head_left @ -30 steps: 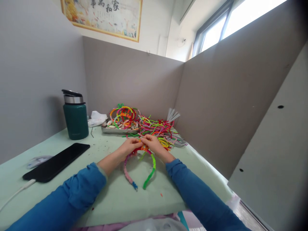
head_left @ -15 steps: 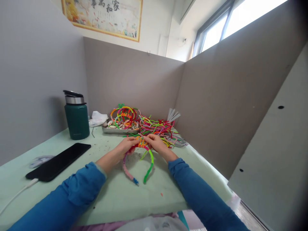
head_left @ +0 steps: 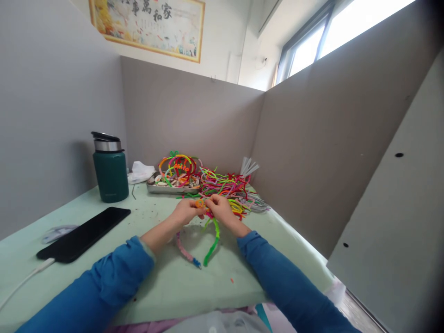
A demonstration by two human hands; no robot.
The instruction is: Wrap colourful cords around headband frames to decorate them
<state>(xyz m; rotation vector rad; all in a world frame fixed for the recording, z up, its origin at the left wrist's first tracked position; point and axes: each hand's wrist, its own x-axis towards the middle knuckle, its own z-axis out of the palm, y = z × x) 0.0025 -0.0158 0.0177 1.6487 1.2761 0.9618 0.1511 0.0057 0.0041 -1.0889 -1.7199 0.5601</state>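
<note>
A headband (head_left: pixel 215 233) wrapped in fuzzy pipe cleaners hangs between my hands, its two ends pointing down toward me. One arm is green, the other runs from purple and pink to a blue tip. At its top sits an orange pipe-cleaner shape (head_left: pixel 200 204), partly covered by fingers. My left hand (head_left: pixel 187 212) is closed on the headband's upper left, fingertips at the orange part. Pinched against the right of that orange part is my right hand (head_left: pixel 219 209); its fingers hide what exactly they grip.
Behind my hands, a metal tray (head_left: pixel 173 189) holds finished headbands (head_left: pixel 182 162) and small pieces. Loose pipe cleaners (head_left: pixel 225 182) lie beside it, with clear strips (head_left: pixel 249 167). A green bottle (head_left: pixel 111 173), white tissue (head_left: pixel 141 171) and charging phone (head_left: pixel 85 233) stand or lie left. Grey partitions (head_left: pixel 194 111) surround the table.
My right hand has shifted slightly left, closer to my left hand. Fingers now cover more of the orange shape, and the headband has turned a little.
</note>
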